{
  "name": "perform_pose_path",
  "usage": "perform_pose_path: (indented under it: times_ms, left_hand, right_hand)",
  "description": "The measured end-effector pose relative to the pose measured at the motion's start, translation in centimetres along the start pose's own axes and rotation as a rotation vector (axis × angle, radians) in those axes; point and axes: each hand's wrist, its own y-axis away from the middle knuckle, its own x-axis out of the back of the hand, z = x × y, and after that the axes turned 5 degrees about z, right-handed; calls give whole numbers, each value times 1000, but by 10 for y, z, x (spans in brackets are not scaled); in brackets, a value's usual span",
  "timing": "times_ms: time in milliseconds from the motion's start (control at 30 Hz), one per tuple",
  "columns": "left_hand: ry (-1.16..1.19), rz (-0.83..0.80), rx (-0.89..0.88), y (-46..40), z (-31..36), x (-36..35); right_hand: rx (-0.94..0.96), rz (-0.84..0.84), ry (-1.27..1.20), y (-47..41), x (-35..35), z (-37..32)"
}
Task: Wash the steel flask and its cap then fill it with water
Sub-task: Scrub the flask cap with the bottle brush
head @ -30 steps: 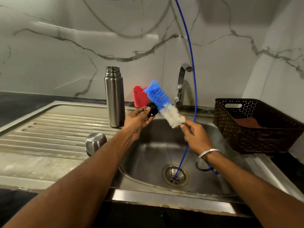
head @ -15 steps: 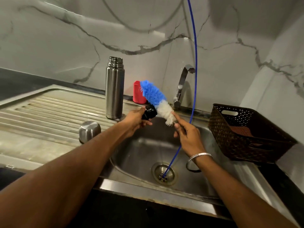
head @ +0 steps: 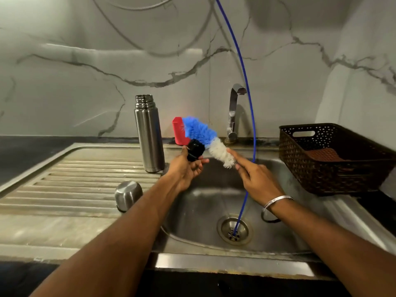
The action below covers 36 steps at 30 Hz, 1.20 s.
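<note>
The open steel flask (head: 149, 133) stands upright on the drainboard, left of the sink basin. Its steel cup lid (head: 128, 195) lies upside down on the drainboard nearer to me. My left hand (head: 188, 168) grips the black inner cap (head: 195, 150) above the basin's left rim. My right hand (head: 255, 179) holds a bottle brush (head: 205, 138) with blue and white bristles, index finger stretched along it. The bristles touch the black cap.
A steel tap (head: 233, 112) rises behind the sink basin (head: 278, 232). A blue hose (head: 249, 116) hangs down into the drain (head: 234, 231). A red holder (head: 179, 131) stands by the wall. A dark woven basket (head: 334, 159) sits at the right.
The view has shifted as my head moved. Both hands stay over the basin; the brush has slid slightly against the black cap in my left hand.
</note>
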Motion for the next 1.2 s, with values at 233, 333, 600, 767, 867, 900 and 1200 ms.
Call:
perform_pose_path:
  times_ms: [233, 333, 600, 767, 867, 900, 1200]
  left_hand:
    - [31, 33, -1, -7, -4, 4]
    - [3, 5, 15, -1, -2, 5]
    - [5, -12, -22, 4, 0, -5]
    - [-108, 11, -40, 1, -6, -3]
    - [-145, 29, -53, -3, -9, 0]
    - [-162, 31, -58, -4, -9, 1]
    - [-222, 48, -110, -3, -8, -2]
  right_hand:
    - [94, 33, 177, 5, 2, -14]
    - [54, 35, 142, 4, 3, -9]
    - [72, 4, 192, 1, 6, -10]
    - [117, -43, 288, 0, 10, -6]
    - [198, -68, 390, -2, 10, -6]
    - [201, -77, 398, -2, 11, -8]
    - [199, -108, 522, -1, 11, -19]
